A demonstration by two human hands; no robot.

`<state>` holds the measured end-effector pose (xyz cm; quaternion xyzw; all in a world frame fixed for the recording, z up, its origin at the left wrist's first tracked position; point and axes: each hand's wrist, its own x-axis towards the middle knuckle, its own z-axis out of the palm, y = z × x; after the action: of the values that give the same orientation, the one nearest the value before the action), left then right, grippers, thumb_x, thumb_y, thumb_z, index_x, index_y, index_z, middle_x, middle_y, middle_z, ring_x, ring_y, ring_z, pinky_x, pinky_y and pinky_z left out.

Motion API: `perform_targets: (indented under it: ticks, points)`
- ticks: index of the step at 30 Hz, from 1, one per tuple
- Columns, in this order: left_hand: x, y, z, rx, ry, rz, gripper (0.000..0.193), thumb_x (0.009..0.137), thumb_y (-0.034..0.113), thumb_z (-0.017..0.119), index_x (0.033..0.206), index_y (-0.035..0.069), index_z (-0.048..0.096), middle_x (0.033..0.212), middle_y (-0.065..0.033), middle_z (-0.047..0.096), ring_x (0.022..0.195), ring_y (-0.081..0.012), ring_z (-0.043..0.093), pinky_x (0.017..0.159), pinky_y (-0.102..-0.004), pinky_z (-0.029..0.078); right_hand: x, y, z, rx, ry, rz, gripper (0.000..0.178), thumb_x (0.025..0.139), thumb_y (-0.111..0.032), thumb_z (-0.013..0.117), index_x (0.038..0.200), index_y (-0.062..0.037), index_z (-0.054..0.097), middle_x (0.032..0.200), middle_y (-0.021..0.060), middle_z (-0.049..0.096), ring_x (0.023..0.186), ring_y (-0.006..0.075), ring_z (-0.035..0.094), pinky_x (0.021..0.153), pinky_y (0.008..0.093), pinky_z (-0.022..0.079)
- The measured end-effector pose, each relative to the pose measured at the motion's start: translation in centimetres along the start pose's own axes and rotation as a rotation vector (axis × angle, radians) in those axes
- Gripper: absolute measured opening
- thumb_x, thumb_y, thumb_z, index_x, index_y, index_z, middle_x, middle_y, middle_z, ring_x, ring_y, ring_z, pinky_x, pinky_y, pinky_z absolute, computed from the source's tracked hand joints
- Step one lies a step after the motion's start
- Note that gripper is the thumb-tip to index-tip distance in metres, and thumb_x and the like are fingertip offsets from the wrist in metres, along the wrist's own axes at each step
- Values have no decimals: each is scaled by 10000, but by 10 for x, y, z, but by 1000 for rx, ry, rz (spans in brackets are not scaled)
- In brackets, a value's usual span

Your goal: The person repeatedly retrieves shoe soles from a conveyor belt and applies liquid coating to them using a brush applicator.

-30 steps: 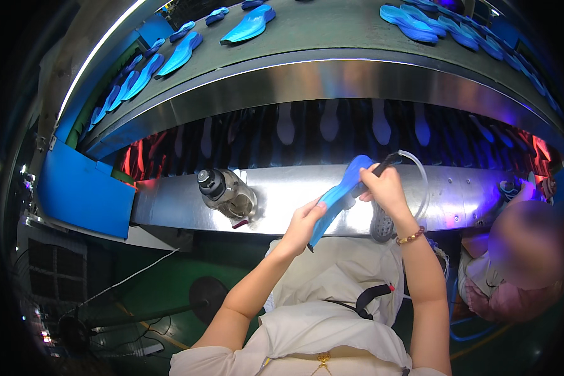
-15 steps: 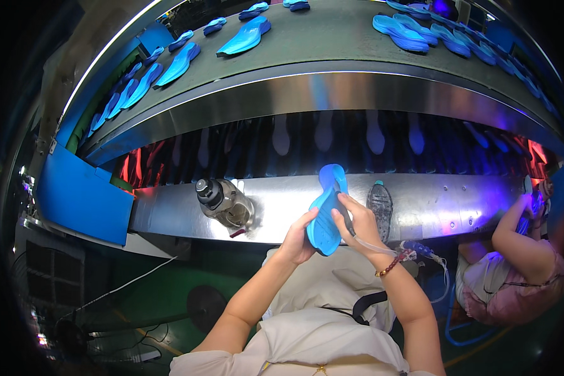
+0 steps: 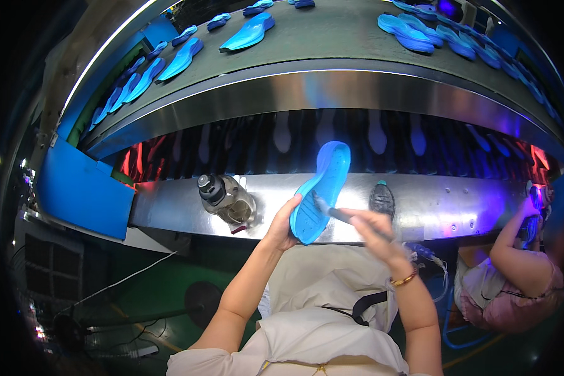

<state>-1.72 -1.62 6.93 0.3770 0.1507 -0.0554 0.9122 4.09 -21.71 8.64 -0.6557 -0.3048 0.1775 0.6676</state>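
Note:
A bright blue shoe sole (image 3: 329, 178) stands tilted over the metal ledge, its inner, patterned face turned up. My left hand (image 3: 283, 224) is closed on its left edge near the lower end. My right hand (image 3: 378, 235), smeared by motion, grips a dark-handled brush (image 3: 339, 215). The brush's blurred tip meets the sole's inner face about midway along. Just beyond my right hand, a dark grey sole-shaped piece (image 3: 381, 199) with a small green tip lies on the ledge, partly hidden by that hand.
A smoky bottle (image 3: 229, 203) with a black cap stands on the metal ledge (image 3: 163, 207) at left. More blue soles (image 3: 247, 32) lie on the green conveyor belt (image 3: 319, 37) beyond. Thin tubing (image 3: 442, 269) hangs beside my right wrist. A co-worker (image 3: 514, 269) sits at right.
The sole has tipped and shifted slightly up and left, its inner face showing more. My right hand has drawn off the sole's edge to the right, and the brush now reaches across the inner face.

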Motion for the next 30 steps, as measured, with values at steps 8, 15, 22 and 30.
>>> perform_targets:
  ticks: [8,15,22,30]
  points:
    - [-4,1,5,-208,-94,-79,574,884,435,310,1280,20,348,1232,-194,448,1053,-367,506,839,-569,424,-10,-10,-29,747,217,148,325,897,-185,439,987,102,561,893,158,622,826,206,619,771,350,521]
    - [0,-2,20,-250,-174,-108,529,909,384,292,1288,16,326,1181,-177,493,1036,-301,536,822,-464,483,-5,-12,-18,-90,286,-96,225,869,-101,474,925,51,630,836,94,653,743,86,572,651,216,454]
    - [0,29,14,142,-251,92,516,907,367,339,1260,-7,371,1152,-163,519,1008,-233,550,828,-347,475,-33,-31,-41,505,43,-143,374,894,-239,400,942,71,604,924,202,629,828,263,616,765,331,478]
    - [109,145,146,-337,-440,389,558,897,380,254,1307,2,266,1300,-215,352,1156,-407,395,901,-573,376,-64,9,-68,815,469,-29,507,909,-353,378,1192,66,418,1158,223,505,878,273,591,754,321,486]
